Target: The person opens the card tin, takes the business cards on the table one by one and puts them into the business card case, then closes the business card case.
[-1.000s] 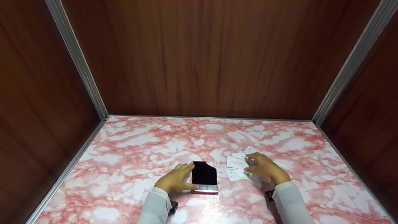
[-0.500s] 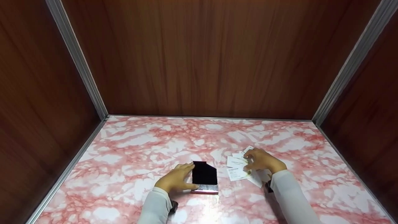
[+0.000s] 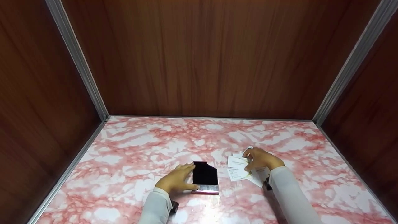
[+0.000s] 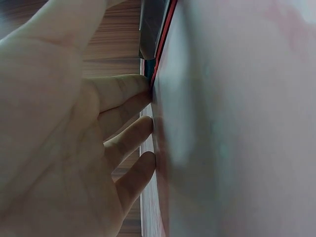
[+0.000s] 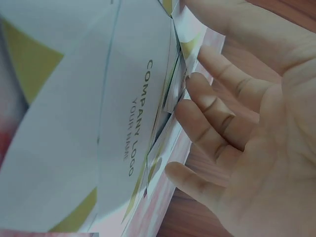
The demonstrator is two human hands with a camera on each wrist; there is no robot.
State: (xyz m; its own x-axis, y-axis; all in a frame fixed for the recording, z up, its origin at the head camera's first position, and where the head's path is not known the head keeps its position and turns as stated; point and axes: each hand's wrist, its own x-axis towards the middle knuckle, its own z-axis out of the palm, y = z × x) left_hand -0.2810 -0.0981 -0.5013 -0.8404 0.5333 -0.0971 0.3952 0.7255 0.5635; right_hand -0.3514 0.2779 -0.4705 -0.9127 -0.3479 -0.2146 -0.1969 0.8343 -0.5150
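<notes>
My left hand [image 3: 175,179] rests along the left side of a flat card case [image 3: 205,174], which has a black panel and a shiny metal strip at its near end. Its thumb touches the strip, and its fingers reach the far left corner. In the left wrist view the fingertips [image 4: 147,160] touch the table beside the case's red edge. To the right, several white business cards [image 3: 238,172] lie in a loose overlapping spread. Over them is my right hand [image 3: 262,158], fingers bent. The right wrist view has its fingertips [image 5: 185,108] at the card edges; its thumb is partly out of frame.
The red-and-white marbled tabletop [image 3: 140,149] bears the case and the cards. Brown wood-grain panels [image 3: 199,62] stand behind and at both sides, with grey metal strips at the corners. A strip of tabletop lies between the case and the cards.
My right hand has moved slightly away from me and to the left over the cards. The cards at its right side have drawn in closer. My left hand and the case stay in place.
</notes>
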